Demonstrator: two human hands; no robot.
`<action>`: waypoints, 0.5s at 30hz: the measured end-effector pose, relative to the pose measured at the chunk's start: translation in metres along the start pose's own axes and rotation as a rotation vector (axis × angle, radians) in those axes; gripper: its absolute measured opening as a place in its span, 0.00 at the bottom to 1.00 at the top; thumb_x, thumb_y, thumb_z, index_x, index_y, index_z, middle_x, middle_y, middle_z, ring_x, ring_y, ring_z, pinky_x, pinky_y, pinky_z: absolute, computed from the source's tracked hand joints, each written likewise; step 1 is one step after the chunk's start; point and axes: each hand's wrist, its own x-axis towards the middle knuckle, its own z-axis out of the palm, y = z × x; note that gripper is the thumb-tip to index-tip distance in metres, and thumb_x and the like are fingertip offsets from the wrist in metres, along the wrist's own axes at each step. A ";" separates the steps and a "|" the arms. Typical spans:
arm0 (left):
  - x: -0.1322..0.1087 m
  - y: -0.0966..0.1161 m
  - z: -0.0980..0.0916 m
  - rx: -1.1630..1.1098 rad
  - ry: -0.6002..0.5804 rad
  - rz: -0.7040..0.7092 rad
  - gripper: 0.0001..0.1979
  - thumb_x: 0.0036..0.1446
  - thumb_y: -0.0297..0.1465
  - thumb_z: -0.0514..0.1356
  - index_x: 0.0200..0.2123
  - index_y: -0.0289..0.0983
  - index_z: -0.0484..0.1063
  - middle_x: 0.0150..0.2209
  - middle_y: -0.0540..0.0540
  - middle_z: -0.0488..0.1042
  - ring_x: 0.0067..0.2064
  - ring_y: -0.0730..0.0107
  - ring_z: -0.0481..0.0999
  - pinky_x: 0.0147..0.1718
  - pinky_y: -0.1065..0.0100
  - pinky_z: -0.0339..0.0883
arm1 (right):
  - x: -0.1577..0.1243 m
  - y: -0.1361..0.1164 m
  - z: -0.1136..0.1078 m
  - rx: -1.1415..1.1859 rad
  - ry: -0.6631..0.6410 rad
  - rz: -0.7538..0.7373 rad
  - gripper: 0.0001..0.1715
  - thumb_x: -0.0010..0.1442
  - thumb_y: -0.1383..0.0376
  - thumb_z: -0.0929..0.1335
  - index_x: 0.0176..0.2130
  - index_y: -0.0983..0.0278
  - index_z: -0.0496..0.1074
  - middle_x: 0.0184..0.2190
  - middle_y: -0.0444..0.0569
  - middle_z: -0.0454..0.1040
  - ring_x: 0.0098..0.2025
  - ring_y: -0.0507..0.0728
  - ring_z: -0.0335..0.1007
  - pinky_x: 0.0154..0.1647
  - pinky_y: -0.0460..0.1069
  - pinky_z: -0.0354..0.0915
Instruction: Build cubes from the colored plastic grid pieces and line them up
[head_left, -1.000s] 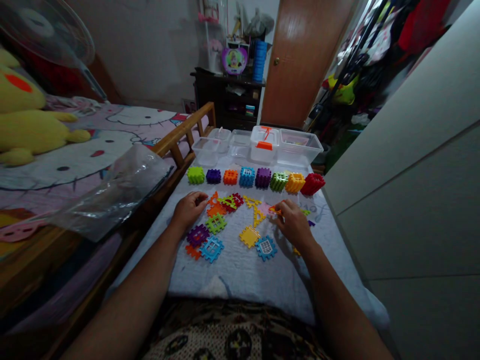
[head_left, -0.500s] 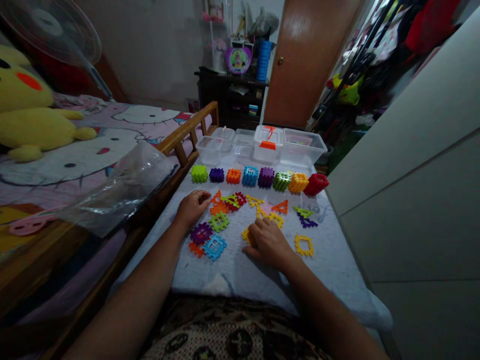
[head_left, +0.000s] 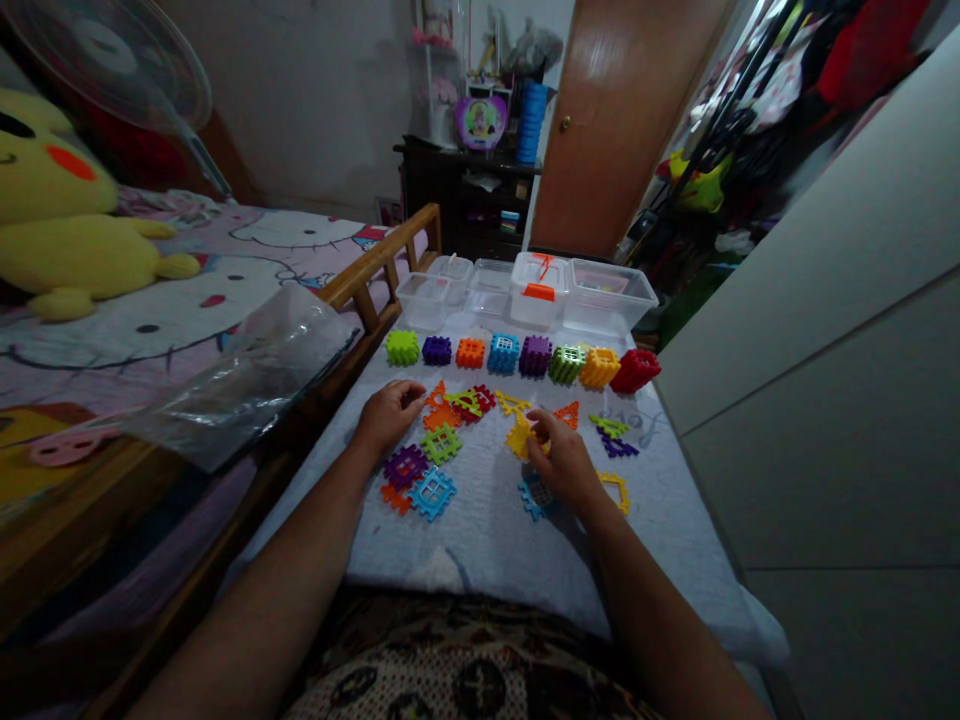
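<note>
My right hand (head_left: 561,452) has its thumb and fingers closed on a yellow square toothed plastic tile (head_left: 517,438) above the cloth. Under that hand lies a blue lattice tile (head_left: 535,494), partly covered by it. A yellow square frame (head_left: 618,490) sits just right of my right wrist. My left hand (head_left: 388,412) rests on the cloth with fingers loosely apart, holding nothing, beside orange tiles (head_left: 441,412). Nearer to me are a green window tile (head_left: 442,443), a purple tile (head_left: 405,466) and a light-blue window tile (head_left: 433,493), some overlapping.
Stacks of tiles sorted by colour, from a lime stack (head_left: 403,348) to a red stack (head_left: 636,371), line up across the table. Behind them stand clear plastic boxes (head_left: 609,293). A wooden bed rail (head_left: 375,262) borders the left side, a white cabinet (head_left: 840,330) the right.
My right hand has moved away from me and slightly right, with the yellow tile in its fingers. The blue lattice tile beneath it now shows. My left hand stays in place.
</note>
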 end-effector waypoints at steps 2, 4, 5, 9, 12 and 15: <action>0.000 0.000 0.000 0.006 -0.003 0.001 0.14 0.52 0.37 0.56 0.39 0.37 0.75 0.39 0.45 0.77 0.37 0.64 0.75 0.41 0.64 0.69 | 0.000 0.003 0.000 -0.108 0.043 -0.001 0.21 0.59 0.67 0.64 0.52 0.67 0.70 0.45 0.57 0.73 0.48 0.63 0.67 0.51 0.56 0.62; 0.000 0.000 0.000 0.009 -0.007 0.007 0.14 0.52 0.37 0.56 0.39 0.37 0.75 0.39 0.45 0.77 0.36 0.64 0.75 0.41 0.64 0.69 | -0.001 0.003 0.000 -0.234 0.038 0.031 0.24 0.58 0.61 0.67 0.53 0.67 0.70 0.48 0.59 0.71 0.52 0.66 0.64 0.53 0.59 0.60; 0.001 0.000 0.000 0.010 -0.009 0.010 0.14 0.52 0.37 0.56 0.39 0.37 0.75 0.39 0.45 0.77 0.36 0.64 0.75 0.41 0.64 0.69 | -0.002 0.001 0.000 -0.284 0.017 0.054 0.27 0.56 0.57 0.69 0.53 0.67 0.70 0.49 0.60 0.70 0.52 0.67 0.63 0.53 0.59 0.60; 0.001 -0.002 0.001 0.019 -0.010 0.015 0.14 0.52 0.37 0.56 0.39 0.38 0.75 0.39 0.45 0.76 0.37 0.64 0.75 0.41 0.64 0.69 | -0.005 -0.009 0.003 -0.398 -0.054 0.108 0.28 0.53 0.50 0.73 0.47 0.64 0.72 0.48 0.59 0.70 0.51 0.68 0.62 0.52 0.59 0.58; 0.002 -0.003 0.001 0.026 -0.008 0.015 0.14 0.52 0.37 0.57 0.40 0.38 0.75 0.41 0.45 0.77 0.38 0.63 0.75 0.43 0.63 0.69 | -0.004 -0.010 0.005 -0.379 -0.034 0.099 0.24 0.54 0.52 0.72 0.45 0.64 0.72 0.47 0.57 0.70 0.50 0.67 0.62 0.50 0.58 0.58; 0.002 -0.004 0.001 0.025 -0.007 0.013 0.14 0.52 0.37 0.57 0.40 0.38 0.75 0.41 0.45 0.77 0.38 0.63 0.75 0.43 0.64 0.69 | -0.002 0.003 -0.002 -0.260 0.029 0.087 0.23 0.54 0.55 0.71 0.47 0.63 0.71 0.45 0.55 0.70 0.49 0.66 0.63 0.50 0.58 0.59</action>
